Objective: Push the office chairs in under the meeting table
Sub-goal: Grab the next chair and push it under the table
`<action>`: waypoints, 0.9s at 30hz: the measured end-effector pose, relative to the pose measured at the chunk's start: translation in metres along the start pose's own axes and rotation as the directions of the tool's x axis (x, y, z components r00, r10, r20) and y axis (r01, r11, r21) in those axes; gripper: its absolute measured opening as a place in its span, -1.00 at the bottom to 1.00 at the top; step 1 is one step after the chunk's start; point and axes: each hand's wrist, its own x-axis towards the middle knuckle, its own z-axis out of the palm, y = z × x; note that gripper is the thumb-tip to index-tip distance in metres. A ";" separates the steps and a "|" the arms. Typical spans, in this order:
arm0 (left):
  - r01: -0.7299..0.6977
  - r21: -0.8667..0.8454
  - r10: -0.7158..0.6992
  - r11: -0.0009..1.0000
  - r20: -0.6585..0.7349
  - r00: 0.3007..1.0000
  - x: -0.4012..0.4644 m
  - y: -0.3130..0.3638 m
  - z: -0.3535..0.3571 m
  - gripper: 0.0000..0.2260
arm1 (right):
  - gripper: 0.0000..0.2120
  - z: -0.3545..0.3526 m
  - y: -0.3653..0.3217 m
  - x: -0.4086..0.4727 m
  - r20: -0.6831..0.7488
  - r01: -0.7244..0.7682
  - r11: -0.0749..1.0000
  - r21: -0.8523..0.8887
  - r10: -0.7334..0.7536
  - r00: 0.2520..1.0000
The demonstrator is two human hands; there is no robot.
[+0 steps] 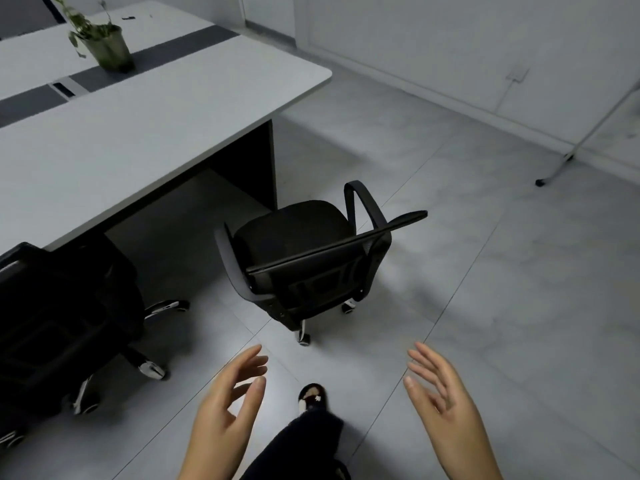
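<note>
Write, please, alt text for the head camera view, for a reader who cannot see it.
Two open hands, left hand and right hand, reach toward a black office chair standing just outside the corner of a white meeting table. A second black chair stands at the left, by the table edge, and a potted plant sits on the table.

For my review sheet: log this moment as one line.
left hand open, free | right hand open, free | chair out from table | second chair partly under
</note>
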 end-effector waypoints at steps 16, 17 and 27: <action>-0.100 0.430 0.075 0.897 0.074 0.994 0.197 0.030 0.075 -0.64 | -0.59 -0.037 -0.041 0.246 0.229 0.271 0.898 -0.345 -0.199 0.953; -0.127 0.525 0.071 0.842 0.125 0.990 0.206 0.025 0.076 -0.57 | -0.57 -0.036 -0.039 0.263 0.292 0.341 0.827 -0.447 -0.225 0.930; 0.084 0.823 -0.199 0.562 0.036 0.979 0.246 -0.011 0.110 -0.69 | -0.67 -0.028 0.003 0.390 0.826 0.849 0.161 -0.503 -0.201 0.527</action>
